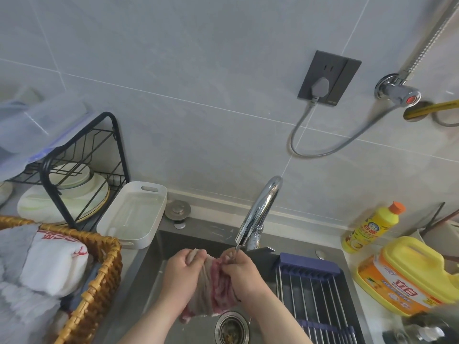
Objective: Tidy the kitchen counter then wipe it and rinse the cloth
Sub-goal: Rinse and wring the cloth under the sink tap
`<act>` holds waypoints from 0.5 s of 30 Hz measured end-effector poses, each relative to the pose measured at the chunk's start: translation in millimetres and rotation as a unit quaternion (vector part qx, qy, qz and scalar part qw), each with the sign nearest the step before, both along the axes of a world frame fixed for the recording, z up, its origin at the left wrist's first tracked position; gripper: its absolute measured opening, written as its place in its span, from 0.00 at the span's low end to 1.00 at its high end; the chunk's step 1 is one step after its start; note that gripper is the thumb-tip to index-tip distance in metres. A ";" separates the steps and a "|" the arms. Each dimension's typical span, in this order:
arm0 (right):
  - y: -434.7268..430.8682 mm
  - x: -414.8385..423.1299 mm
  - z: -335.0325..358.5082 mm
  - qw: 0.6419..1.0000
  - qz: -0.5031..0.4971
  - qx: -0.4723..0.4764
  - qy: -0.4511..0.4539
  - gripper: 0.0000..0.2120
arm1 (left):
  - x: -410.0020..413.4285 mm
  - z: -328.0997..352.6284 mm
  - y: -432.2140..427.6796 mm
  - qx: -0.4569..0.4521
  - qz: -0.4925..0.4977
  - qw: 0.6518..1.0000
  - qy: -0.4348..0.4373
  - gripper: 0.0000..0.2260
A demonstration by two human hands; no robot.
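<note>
A wet pink and beige cloth (215, 291) is bunched between my two hands over the grey sink (154, 274). My left hand (180, 274) grips its left part and my right hand (244, 273) grips its right part, both with fingers curled round the fabric. The chrome faucet (259, 212) arches down just above the hands, and a thin stream of water falls at my right fingers. The cloth's lower end hangs near the round drain (231, 327).
A blue drying rack with metal bars (314, 291) spans the sink's right half. Yellow detergent bottles (370, 227) (409, 274) stand on the right counter. On the left are a white tray (134, 214), a black dish rack with plates (77, 175) and a wicker basket with cloths (99, 274).
</note>
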State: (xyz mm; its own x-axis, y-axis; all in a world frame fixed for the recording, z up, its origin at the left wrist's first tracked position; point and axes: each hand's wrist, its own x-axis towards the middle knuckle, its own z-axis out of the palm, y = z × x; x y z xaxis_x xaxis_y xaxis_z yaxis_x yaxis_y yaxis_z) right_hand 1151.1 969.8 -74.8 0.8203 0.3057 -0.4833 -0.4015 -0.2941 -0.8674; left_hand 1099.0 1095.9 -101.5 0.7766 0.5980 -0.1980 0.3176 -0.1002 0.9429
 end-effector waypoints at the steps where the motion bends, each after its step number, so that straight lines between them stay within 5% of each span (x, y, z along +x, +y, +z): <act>1: 1.5 -2.6 2.3 1.000 0.000 -0.009 0.000 0.16 | 0.4 -0.8 0.6 0.008 0.005 1.000 0.000 0.17; 6: -4.1 -7.1 9.7 0.999 -0.007 0.012 0.046 0.10 | -0.3 4.5 -2.3 0.024 -0.024 0.999 -0.032 0.24; 8: -6.7 -8.1 8.0 1.000 0.008 -0.022 0.001 0.08 | 0.0 3.4 -5.1 0.032 -0.044 0.997 -0.046 0.23; 11: -7.7 -11.9 5.9 0.993 0.040 -0.068 -0.093 0.06 | -0.7 4.1 -3.5 -0.023 -0.092 0.994 -0.052 0.21; 15: -14.3 -10.0 6.3 0.994 -0.026 -0.040 -0.094 0.11 | -2.7 9.6 16.5 -0.085 -0.164 0.983 0.002 0.11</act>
State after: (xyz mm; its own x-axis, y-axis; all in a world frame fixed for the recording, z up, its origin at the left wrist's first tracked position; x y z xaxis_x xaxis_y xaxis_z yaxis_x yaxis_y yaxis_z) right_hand 1141.1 955.5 -68.5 0.9120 0.2266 -0.3418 -0.2519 -0.3481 -0.9030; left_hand 1096.3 1112.4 -91.8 0.9210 0.2740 -0.2768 0.2984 -0.0394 0.9536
